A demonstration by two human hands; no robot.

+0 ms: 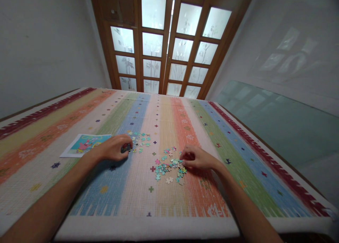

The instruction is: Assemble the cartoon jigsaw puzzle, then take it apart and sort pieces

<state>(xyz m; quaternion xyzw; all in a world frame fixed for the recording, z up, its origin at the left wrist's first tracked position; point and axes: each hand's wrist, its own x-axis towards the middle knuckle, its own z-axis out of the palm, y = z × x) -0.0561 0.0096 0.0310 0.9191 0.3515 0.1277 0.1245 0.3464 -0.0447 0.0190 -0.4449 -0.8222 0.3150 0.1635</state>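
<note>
Loose jigsaw puzzle pieces (pixel 164 168) lie in a heap on the striped tablecloth (pixel 140 193), mostly turquoise with some pink, yellow and pale ones. At the heap's right edge my right hand (pixel 197 157) is closed in a pinch on a puzzle piece, largely hidden by the fingertips. My left hand (pixel 116 147) is curled at the left side of a smaller, spread-out group of pieces (pixel 141 139). Something dark shows between its thumb and fingers, too shadowed to make out. Behind the left wrist lies a cartoon picture sheet (pixel 82 144), partly covered by that hand and forearm.
The tablecloth covers a long table reaching toward wooden doors (pixel 165 45) with frosted panes. A pale green glass panel (pixel 280 126) stands along the right side by the wall. The table's front edge (pixel 148 227) runs below my forearms.
</note>
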